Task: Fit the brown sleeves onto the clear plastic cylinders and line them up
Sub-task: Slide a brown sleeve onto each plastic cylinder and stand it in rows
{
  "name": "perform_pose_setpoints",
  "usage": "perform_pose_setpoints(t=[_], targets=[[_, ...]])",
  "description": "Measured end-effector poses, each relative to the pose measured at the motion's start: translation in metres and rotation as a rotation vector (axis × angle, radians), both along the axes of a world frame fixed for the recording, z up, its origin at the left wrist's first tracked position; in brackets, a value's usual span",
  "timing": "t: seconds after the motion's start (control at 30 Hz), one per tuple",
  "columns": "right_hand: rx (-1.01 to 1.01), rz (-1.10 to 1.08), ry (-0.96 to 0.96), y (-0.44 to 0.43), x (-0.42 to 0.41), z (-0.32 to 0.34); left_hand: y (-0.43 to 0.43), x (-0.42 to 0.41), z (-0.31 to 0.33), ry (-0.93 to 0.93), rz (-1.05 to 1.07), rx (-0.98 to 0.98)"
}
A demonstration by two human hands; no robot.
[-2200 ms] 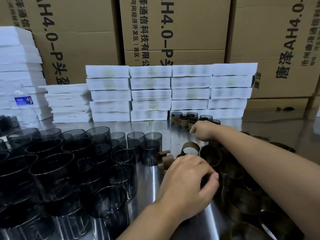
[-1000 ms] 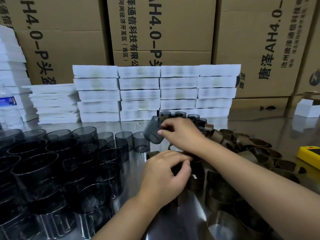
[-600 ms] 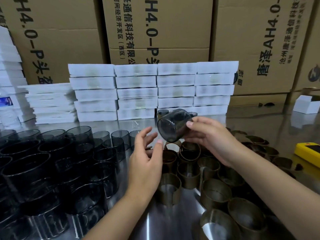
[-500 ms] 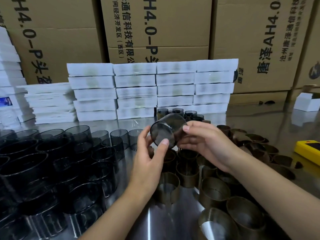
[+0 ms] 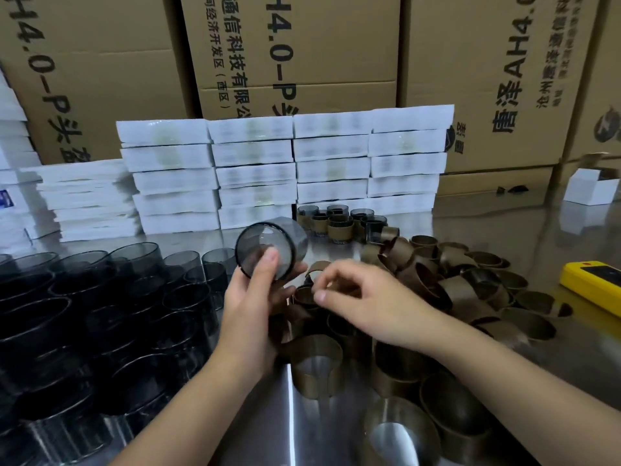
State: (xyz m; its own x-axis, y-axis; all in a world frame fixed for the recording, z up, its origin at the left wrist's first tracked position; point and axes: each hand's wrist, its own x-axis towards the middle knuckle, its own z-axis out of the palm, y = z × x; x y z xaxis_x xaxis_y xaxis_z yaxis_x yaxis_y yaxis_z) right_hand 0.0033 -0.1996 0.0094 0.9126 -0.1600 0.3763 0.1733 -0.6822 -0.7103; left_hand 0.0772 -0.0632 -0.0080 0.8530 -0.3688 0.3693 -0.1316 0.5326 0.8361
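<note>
My left hand (image 5: 250,307) grips a smoky clear plastic cylinder (image 5: 270,250), tilted on its side with one round end facing me. Just right of it, my right hand (image 5: 356,297) reaches down into the brown sleeves, thumb and forefinger pinched on the rim of one brown sleeve (image 5: 302,294). Loose brown sleeves (image 5: 440,280) lie piled across the right half of the metal table (image 5: 292,418). Bare clear cylinders (image 5: 134,297) stand packed on the left. Several sleeved cylinders (image 5: 337,223) stand grouped at the back.
Stacks of flat white boxes (image 5: 289,169) line the back of the table, with large cardboard cartons (image 5: 295,62) behind them. A yellow device (image 5: 594,284) lies at the right edge, and a small white box (image 5: 591,190) sits beyond it.
The cylinder passed from my right hand into my left. My right hand then dropped from it down onto the brown sleeves.
</note>
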Motion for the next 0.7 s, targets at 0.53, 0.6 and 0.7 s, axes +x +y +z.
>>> perform_pose_setpoints(t=[0.53,0.6,0.7], targets=[[-0.316,-0.027,-0.031,-0.001,0.003,-0.009,0.002,0.005,0.004,0.117,0.121,-0.07],[-0.205,-0.103,-0.135,0.0,0.002,-0.005,0.003,0.005,0.005,0.163,0.096,-0.099],[-0.072,-0.185,-0.259,-0.002,0.002,-0.004,0.005,0.005,0.006,0.232,0.005,-0.155]])
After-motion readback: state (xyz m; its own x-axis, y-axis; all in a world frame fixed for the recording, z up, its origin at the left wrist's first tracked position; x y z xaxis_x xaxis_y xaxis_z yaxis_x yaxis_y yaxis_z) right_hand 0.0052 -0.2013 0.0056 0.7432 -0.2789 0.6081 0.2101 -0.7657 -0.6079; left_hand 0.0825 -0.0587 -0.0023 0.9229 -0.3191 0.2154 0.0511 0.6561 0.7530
